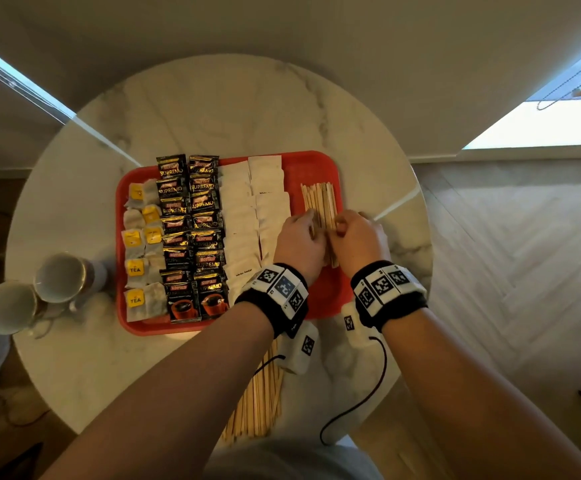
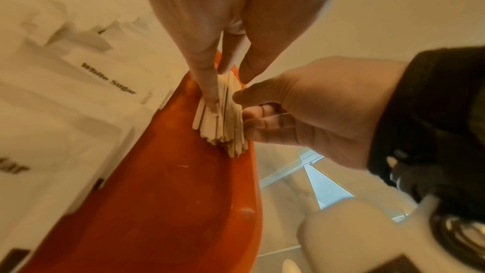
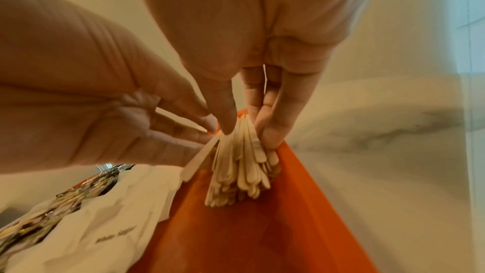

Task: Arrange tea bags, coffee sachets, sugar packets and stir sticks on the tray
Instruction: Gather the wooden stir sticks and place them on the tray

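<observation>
Head view shows the stir sticks [image 1: 319,206] bundled on the right side of the red tray [image 1: 311,164], running away from me; my left hand [image 1: 299,242] and right hand [image 1: 356,242] pinch the near part of the bundle from either side; the left wrist view shows my left fingers [image 2: 207,82] laid along the sticks [image 2: 223,119] with the thumb opposite, and the right wrist view shows my right thumb and fingers [image 3: 273,132] curled round the same bundle [image 3: 241,165], so both hands are gripping the sticks, not resting open. One stick [image 3: 199,158] splays out to the left of the pack; the near ends are uneven. The sugar packets [image 1: 258,216] lie just beside the bundle on its left, then the coffee sachets [image 1: 192,233], then the tea bags [image 1: 142,251] at the tray's left edge; a second pile of sticks [image 1: 258,396] waits on the table [image 1: 213,109] near me, and two cups [image 1: 36,292] stand off the tray to the left. The risks, as I judge them: if I let go unevenly the bundle may fan out and roll against the tray's right rim; the stray stick could slide onto the sugar packets and nudge them out of row; my left wrist sits low over those packets and could drag them.
</observation>
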